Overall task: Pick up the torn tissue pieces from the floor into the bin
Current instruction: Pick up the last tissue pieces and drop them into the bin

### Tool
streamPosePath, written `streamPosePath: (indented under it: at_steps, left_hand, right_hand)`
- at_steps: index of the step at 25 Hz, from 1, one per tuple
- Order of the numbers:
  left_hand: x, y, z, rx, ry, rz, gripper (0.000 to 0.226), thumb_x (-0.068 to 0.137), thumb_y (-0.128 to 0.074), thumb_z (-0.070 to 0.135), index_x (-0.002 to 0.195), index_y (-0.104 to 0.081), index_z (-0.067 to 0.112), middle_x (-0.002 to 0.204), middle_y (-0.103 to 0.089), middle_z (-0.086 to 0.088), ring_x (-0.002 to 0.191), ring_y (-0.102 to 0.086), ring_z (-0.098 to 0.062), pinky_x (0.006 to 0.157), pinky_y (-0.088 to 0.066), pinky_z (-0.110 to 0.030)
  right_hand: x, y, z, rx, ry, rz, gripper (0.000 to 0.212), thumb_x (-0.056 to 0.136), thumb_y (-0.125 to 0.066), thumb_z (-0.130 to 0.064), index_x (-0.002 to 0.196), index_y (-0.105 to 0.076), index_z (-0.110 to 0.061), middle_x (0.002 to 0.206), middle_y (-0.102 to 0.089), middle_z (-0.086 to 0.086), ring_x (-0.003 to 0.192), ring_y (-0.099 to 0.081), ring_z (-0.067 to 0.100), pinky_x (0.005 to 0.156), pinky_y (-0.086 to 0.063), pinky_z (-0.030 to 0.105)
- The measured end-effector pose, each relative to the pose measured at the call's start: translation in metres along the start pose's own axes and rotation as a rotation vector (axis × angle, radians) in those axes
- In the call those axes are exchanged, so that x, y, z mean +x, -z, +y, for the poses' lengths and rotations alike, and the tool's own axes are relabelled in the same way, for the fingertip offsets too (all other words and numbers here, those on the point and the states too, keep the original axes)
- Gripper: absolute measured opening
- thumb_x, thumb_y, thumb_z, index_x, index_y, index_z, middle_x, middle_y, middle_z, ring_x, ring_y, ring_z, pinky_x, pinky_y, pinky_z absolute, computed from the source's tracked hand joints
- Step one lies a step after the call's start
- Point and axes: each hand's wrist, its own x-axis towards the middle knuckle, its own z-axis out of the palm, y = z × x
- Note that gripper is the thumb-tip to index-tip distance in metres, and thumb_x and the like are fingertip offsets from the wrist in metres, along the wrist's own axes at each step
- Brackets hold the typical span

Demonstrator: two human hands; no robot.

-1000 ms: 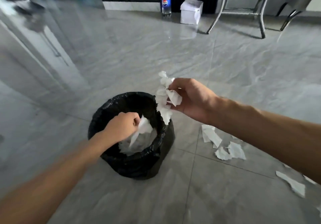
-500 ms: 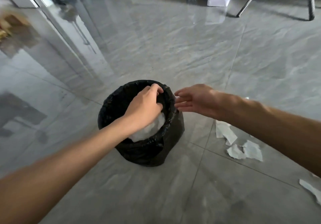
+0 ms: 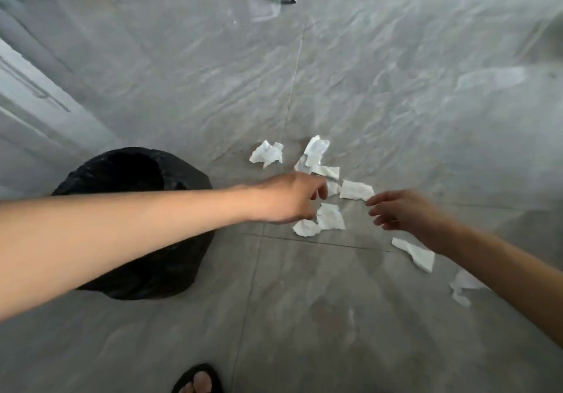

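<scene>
White torn tissue pieces (image 3: 330, 217) lie scattered on the grey tiled floor (image 3: 304, 316), to the right of the bin (image 3: 182, 179) with its black liner.

Left hand (image 3: 289, 200): reaches across above the middle of the cluster, fingers loosely curled downward, holding nothing.

Right hand (image 3: 399, 209): fingers relaxed and slightly spread, empty. One fingertip is at the corner of a flat piece (image 3: 356, 190); contact cannot be told.

A long strip (image 3: 417, 254) lies just beside the right forearm. A sandalled foot (image 3: 199, 380) is at the bottom edge.
</scene>
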Motion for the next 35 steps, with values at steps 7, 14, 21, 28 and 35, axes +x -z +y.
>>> streamPosePath:
  at_steps: [7, 14, 21, 28, 35]
  left_hand:
    - [0.047, -0.071, 0.0, 0.103, -0.074, -0.015, 0.043, 0.082, -0.059, 0.028, 0.123, -0.048, 0.022, 0.129, -0.054, -0.002, 0.111, -0.055, -0.023, 0.077, -0.041, -0.034]
    - [0.112, -0.132, -0.01, 0.296, 0.014, 0.024, 0.048, 0.085, -0.058, 0.03, 0.128, -0.042, 0.014, 0.132, -0.046, -0.013, 0.113, -0.052, -0.037, 0.078, -0.048, -0.045]
    - [0.136, -0.143, -0.013, 0.124, -0.094, 0.179, 0.012, 0.088, -0.05, 0.006, 0.096, -0.06, 0.007, 0.1, -0.064, -0.014, 0.091, -0.061, -0.034, 0.076, -0.051, -0.044]
    - [0.116, -0.087, -0.01, -0.357, -0.208, 0.21, 0.01, 0.08, -0.072, 0.007, 0.086, -0.067, 0.013, 0.074, -0.068, 0.002, 0.066, -0.064, -0.008, 0.064, -0.049, -0.016]
    - [0.089, -0.115, -0.062, 0.097, -0.19, 0.001, 0.032, 0.075, -0.077, 0.009, 0.104, -0.063, 0.01, 0.104, -0.065, -0.008, 0.087, -0.062, -0.023, 0.07, -0.043, -0.018]
  right_hand:
    - [0.013, 0.023, 0.128, -0.991, 0.173, 0.298, 0.027, 0.084, -0.06, -0.026, 0.11, -0.057, -0.022, 0.113, -0.057, 0.008, 0.104, -0.057, 0.031, 0.076, -0.046, 0.038]
    - [0.009, 0.036, 0.149, -0.693, 0.317, 0.458, 0.022, 0.076, -0.059, -0.004, 0.09, -0.065, -0.02, 0.084, -0.063, -0.001, 0.076, -0.06, 0.02, 0.063, -0.042, 0.029]
    - [-0.019, 0.091, 0.2, -0.575, -0.097, 0.746, 0.009, 0.083, -0.063, -0.016, 0.091, -0.059, -0.013, 0.079, -0.066, 0.011, 0.078, -0.064, 0.025, 0.064, -0.046, 0.03]
    - [-0.015, 0.07, 0.185, -0.5, 0.039, 0.63, 0.01, 0.086, -0.063, -0.015, 0.076, -0.063, -0.012, 0.066, -0.054, -0.006, 0.066, -0.055, 0.018, 0.051, -0.029, 0.018]
    - [-0.022, 0.059, 0.178, -0.456, 0.157, 0.703, 0.007, 0.083, -0.067, -0.016, 0.077, -0.062, -0.014, 0.082, -0.053, -0.005, 0.072, -0.048, 0.013, 0.062, -0.035, 0.015]
